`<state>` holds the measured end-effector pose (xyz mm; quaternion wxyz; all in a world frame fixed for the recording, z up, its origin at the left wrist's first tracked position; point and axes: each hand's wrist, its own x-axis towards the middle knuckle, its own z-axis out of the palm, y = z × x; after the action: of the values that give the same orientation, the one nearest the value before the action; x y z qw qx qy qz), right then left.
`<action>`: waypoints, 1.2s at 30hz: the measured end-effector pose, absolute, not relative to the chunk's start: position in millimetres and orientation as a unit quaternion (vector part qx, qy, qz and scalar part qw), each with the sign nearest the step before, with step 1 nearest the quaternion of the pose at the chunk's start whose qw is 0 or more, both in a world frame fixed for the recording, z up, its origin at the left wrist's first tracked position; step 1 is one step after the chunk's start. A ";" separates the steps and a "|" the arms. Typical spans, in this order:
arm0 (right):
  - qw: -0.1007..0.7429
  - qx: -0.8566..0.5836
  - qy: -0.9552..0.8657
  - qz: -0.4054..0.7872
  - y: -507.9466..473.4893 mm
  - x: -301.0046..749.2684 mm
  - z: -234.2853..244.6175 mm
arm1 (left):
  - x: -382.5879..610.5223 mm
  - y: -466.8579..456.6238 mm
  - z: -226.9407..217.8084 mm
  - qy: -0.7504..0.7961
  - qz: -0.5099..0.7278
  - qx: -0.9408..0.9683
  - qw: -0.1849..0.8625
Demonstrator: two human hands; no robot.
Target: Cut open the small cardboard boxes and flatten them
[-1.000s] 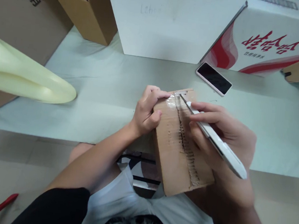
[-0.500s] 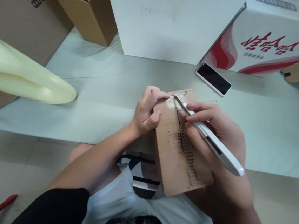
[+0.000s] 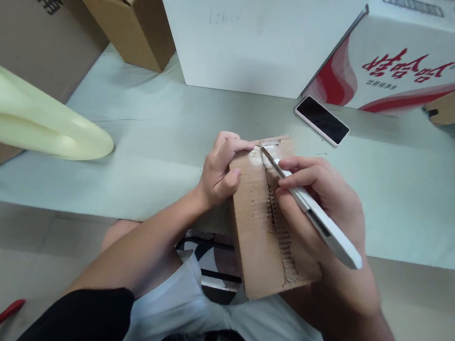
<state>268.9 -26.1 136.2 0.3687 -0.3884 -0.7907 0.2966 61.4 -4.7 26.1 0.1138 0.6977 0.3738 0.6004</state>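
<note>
A brown cardboard box (image 3: 251, 232) is tilted at the table's near edge, above my lap. Down the middle of its face runs a torn, ragged seam, with shiny tape near the far end. My left hand (image 3: 223, 167) grips the box's far left corner, fingers bent over the edge and thumb on the side. In my right hand (image 3: 320, 206) is a white utility knife (image 3: 327, 225), held like a pen. Its blade points to the far left, and the tip touches the taped end of the seam.
A phone (image 3: 322, 120) lies beyond the box on the pale green table (image 3: 150, 179). Behind it stand a white box (image 3: 252, 39) and a red-and-white carton (image 3: 398, 63). A small brown box (image 3: 144, 28) is at the back left. A pale yellow object (image 3: 55, 116) juts in from the left.
The whole view has shifted slightly, so everything appears a little further left. Both hands keep their holds, and the knife tip stays at the taped end of the seam.
</note>
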 end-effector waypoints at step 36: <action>0.375 -0.395 -0.773 0.326 -28.2 267.5 139.9 | 61.8 -5.4 25.9 0.406 0.577 0.701 0.101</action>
<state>267.5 -28.2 139.9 0.3751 -0.3947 -0.7729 0.3258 61.8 -5.4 25.9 0.1011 0.7009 0.4063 0.5775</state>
